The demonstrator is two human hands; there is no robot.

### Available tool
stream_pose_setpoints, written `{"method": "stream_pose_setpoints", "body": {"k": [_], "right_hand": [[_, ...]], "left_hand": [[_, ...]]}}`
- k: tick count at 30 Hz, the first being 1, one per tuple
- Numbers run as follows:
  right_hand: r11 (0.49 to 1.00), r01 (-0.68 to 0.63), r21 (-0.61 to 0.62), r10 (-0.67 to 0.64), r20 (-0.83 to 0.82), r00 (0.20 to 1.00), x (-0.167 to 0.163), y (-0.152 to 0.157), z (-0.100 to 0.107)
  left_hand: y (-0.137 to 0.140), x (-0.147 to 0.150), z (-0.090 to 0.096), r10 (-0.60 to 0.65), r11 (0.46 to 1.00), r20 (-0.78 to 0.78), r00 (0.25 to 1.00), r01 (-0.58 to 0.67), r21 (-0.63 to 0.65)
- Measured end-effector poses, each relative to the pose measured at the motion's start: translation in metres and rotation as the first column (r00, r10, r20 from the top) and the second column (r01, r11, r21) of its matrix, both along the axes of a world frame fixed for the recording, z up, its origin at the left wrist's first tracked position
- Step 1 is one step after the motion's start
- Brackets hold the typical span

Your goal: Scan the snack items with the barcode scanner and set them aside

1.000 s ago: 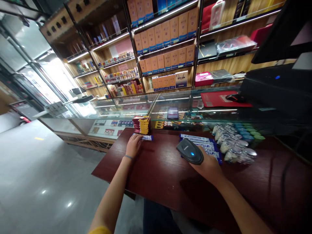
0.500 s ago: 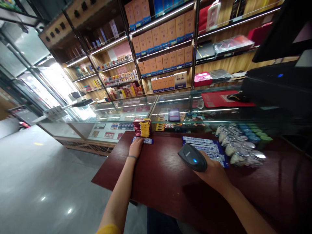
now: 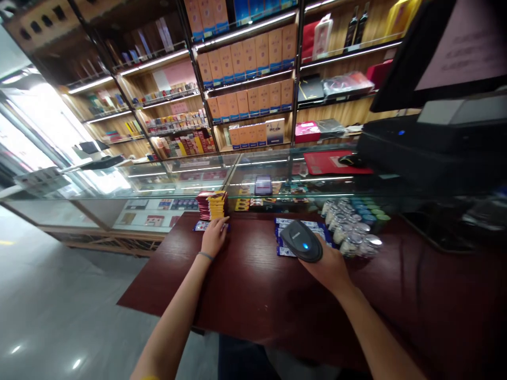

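Note:
My right hand [image 3: 325, 264] is wrapped round a black barcode scanner [image 3: 301, 240] with a lit blue light. The scanner is held above several blue-and-white packets [image 3: 283, 248] laid out on the dark wooden table, hiding part of them. Farther left, my left hand [image 3: 214, 237] reaches forward with its fingers stretched out. Its fingertips lie over the right part of a single blue-and-white packet [image 3: 201, 226]; whether they press on it I cannot tell. Just behind that packet stand stacks of red packets [image 3: 203, 205] and yellow packets [image 3: 217, 205].
Several lidded jars [image 3: 350, 237] stand right of the packets, with blue and green lids [image 3: 368, 211] behind. A glass display case [image 3: 190, 179] runs along the table's back. A red mat [image 3: 332, 162] and a black monitor [image 3: 447, 58] are at the right. Shelves of boxes [image 3: 249, 58] line the wall.
The view has swung right, so everything sits farther left. My left fingers have spread and shifted toward the packet's right end. The scanner now covers more of the laid-out packets.

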State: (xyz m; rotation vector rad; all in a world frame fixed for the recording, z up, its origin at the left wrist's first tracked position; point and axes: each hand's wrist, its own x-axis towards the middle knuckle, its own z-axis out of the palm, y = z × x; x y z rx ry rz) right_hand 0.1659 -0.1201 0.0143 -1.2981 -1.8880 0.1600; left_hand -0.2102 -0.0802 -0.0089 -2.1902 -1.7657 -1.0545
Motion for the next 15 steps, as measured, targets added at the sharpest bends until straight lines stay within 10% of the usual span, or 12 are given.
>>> {"method": "stream_pose_setpoints", "body": {"k": [15], "right_hand": [[0.983, 0.088, -0.158, -0.125, -0.237, 0.963, 0.053, 0.017, 0.009]], "left_hand": [[0.025, 0.216, -0.007, -0.337, 0.940, -0.010, 0.941, 0.336, -0.059]]}}
